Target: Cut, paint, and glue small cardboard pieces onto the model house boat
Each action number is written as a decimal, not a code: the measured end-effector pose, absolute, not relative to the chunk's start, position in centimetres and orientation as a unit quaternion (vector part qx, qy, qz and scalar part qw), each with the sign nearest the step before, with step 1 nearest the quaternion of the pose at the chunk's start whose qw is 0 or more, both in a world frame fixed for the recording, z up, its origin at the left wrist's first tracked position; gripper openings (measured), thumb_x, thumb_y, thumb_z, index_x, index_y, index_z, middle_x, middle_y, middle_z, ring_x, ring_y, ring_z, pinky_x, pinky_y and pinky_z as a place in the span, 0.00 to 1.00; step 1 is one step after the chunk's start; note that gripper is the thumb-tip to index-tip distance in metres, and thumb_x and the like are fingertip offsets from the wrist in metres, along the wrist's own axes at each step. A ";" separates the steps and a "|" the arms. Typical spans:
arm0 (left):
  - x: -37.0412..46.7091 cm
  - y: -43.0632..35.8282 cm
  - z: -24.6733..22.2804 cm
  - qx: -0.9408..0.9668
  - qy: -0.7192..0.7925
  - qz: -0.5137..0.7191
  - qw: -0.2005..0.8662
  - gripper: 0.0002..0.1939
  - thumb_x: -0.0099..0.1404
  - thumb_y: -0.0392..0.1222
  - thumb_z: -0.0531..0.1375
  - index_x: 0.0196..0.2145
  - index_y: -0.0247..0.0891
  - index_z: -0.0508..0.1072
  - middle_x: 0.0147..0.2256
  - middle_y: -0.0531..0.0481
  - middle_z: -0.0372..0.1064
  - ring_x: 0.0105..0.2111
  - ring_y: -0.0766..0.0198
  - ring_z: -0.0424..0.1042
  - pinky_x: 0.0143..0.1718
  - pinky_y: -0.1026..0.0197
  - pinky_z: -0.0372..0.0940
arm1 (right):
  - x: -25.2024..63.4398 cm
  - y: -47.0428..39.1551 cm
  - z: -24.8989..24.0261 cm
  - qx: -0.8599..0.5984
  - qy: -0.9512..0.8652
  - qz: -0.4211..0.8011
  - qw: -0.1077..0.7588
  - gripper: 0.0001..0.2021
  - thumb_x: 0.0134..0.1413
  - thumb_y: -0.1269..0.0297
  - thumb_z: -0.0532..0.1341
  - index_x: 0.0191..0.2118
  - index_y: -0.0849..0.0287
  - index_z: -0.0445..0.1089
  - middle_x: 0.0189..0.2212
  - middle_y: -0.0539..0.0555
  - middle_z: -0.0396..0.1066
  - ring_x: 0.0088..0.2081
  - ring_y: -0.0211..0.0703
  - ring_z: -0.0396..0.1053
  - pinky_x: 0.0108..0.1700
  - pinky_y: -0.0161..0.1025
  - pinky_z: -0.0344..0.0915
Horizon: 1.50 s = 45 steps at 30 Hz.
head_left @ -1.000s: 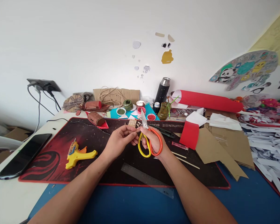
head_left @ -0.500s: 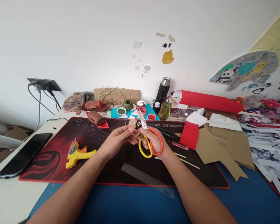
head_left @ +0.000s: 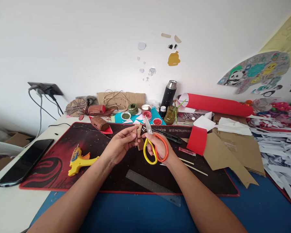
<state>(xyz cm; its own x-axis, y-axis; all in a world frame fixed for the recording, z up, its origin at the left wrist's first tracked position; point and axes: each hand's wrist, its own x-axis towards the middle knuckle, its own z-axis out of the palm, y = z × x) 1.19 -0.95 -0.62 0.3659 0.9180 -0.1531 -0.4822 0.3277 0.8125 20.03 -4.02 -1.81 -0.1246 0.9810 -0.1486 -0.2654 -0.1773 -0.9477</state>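
My right hand (head_left: pixel 158 146) is closed round scissors (head_left: pixel 150 152) with one yellow and one orange handle, their blades pointing up and away. Just left of them, my left hand (head_left: pixel 122 144) pinches a small, thin brown piece (head_left: pixel 136 134) between thumb and fingers. A brown cardboard bit (head_left: pixel 140 144) shows between the hands. Both hands are above the black mat (head_left: pixel 116 174). Beyond my left hand sits a small brown-and-red boat model (head_left: pixel 100 124).
A yellow glue gun (head_left: pixel 81 161) and a phone (head_left: pixel 25 161) lie left. Nearer me is a clear ruler (head_left: pixel 152 187). Paint pots (head_left: pixel 133 109) and a thermos (head_left: pixel 169 94) stand behind; red paper (head_left: pixel 197 140) and cardboard (head_left: pixel 215 150) lie right.
My left hand has turned and drawn slightly left, apart from the right, and the small piece now stands more upright in its fingers. The scissors have barely moved.
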 end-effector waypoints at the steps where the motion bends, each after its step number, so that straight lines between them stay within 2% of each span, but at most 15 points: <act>1: 1.1 -0.9 -0.7 0.337 0.319 0.469 0.751 0.22 0.55 0.35 0.79 0.47 0.35 0.82 0.37 0.45 0.83 0.34 0.61 0.83 0.36 0.63 0.77 | 20.0 -4.1 -1.9 -0.439 -0.412 0.630 0.491 0.24 0.52 0.40 0.71 0.37 0.58 0.73 0.15 0.44 0.66 0.15 0.35 0.61 0.19 0.33 0.56; 4: 1.0 -0.7 -0.7 0.319 0.327 0.481 0.748 0.16 0.56 0.34 0.78 0.41 0.36 0.81 0.39 0.44 0.84 0.37 0.57 0.85 0.38 0.61 0.79 | 19.7 -4.2 -2.1 -0.443 -0.426 0.627 0.478 0.23 0.53 0.41 0.71 0.36 0.58 0.73 0.15 0.44 0.66 0.15 0.35 0.60 0.19 0.33 0.56; 9: 1.1 -0.6 -1.0 0.294 0.332 0.517 0.732 0.15 0.55 0.36 0.79 0.36 0.36 0.80 0.42 0.41 0.85 0.42 0.56 0.85 0.47 0.58 0.78 | 19.6 -4.3 -2.1 -0.463 -0.432 0.617 0.468 0.23 0.54 0.41 0.70 0.39 0.58 0.75 0.15 0.44 0.66 0.14 0.36 0.61 0.19 0.33 0.57; 11: 1.2 -0.6 -1.1 0.288 0.338 0.528 0.724 0.15 0.53 0.37 0.80 0.35 0.35 0.81 0.41 0.43 0.85 0.40 0.59 0.84 0.44 0.61 0.78 | 19.6 -4.3 -2.0 -0.461 -0.439 0.617 0.462 0.23 0.55 0.40 0.70 0.39 0.58 0.75 0.15 0.44 0.66 0.14 0.36 0.62 0.19 0.33 0.56; 15: 1.6 -0.7 -1.2 0.279 0.341 0.527 0.727 0.17 0.49 0.37 0.81 0.33 0.33 0.81 0.30 0.49 0.80 0.30 0.67 0.78 0.34 0.67 0.74 | 19.5 -4.3 -2.0 -0.460 -0.446 0.613 0.461 0.24 0.54 0.39 0.70 0.38 0.58 0.74 0.15 0.44 0.67 0.14 0.36 0.62 0.19 0.33 0.56; 23: 2.0 -1.2 -0.8 0.315 0.351 0.504 0.723 0.19 0.50 0.38 0.82 0.32 0.34 0.78 0.27 0.49 0.79 0.26 0.65 0.77 0.30 0.67 0.73 | 19.6 -4.3 -1.7 -0.472 -0.429 0.599 0.483 0.22 0.53 0.41 0.70 0.34 0.58 0.72 0.14 0.44 0.66 0.14 0.35 0.61 0.18 0.32 0.56; 30: 1.6 -1.1 -1.1 0.322 0.346 0.468 0.747 0.19 0.53 0.40 0.82 0.34 0.33 0.78 0.27 0.49 0.78 0.26 0.66 0.78 0.29 0.67 0.74 | 19.8 -4.1 -1.8 -0.463 -0.427 0.605 0.487 0.20 0.53 0.43 0.71 0.33 0.57 0.71 0.14 0.45 0.66 0.14 0.35 0.61 0.18 0.33 0.56; 35: 1.4 -1.1 -0.9 0.327 0.327 0.462 0.757 0.20 0.54 0.38 0.81 0.41 0.32 0.81 0.33 0.46 0.81 0.30 0.65 0.80 0.34 0.65 0.77 | 20.1 -3.8 -2.3 -0.460 -0.414 0.604 0.503 0.19 0.54 0.45 0.70 0.34 0.58 0.72 0.14 0.45 0.66 0.14 0.36 0.61 0.18 0.32 0.56; 45: 1.3 -0.8 -0.8 0.315 0.331 0.465 0.759 0.14 0.56 0.34 0.80 0.36 0.32 0.81 0.32 0.45 0.81 0.29 0.65 0.81 0.33 0.67 0.77 | 20.0 -3.9 -1.9 -0.468 -0.414 0.600 0.500 0.20 0.53 0.45 0.71 0.34 0.57 0.71 0.14 0.45 0.66 0.14 0.36 0.61 0.19 0.32 0.56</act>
